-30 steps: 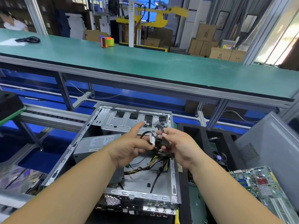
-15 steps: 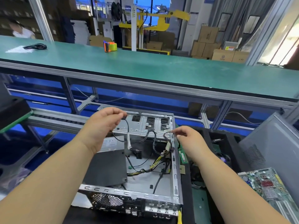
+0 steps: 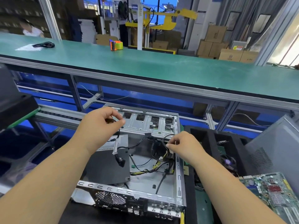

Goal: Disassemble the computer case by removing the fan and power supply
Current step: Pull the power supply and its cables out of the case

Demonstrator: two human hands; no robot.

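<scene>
while each hand pinches a cable, left hand [image 3: 100, 126] and right hand [image 3: 182, 145] hover over the computer case [image 3: 178, 172].

Open case [image 3: 178, 175], grey supply [image 3: 106, 168] inside

At the middle of the frame the computer case [image 3: 178, 168] lies open on top, so a hand can come down into it, but black and yellow cables [image 3: 150, 170] loop across its bare floor and the power supply [image 3: 106, 165] fills its left half. The drive cage [image 3: 145, 125] closes the far end, and the perforated rear panel [image 3: 129, 198] walls the near edge. To the right a black foam tray [image 3: 208, 143], a circuit board [image 3: 273, 191] and a grey side panel [image 3: 273, 149] crowd the bench.
</scene>
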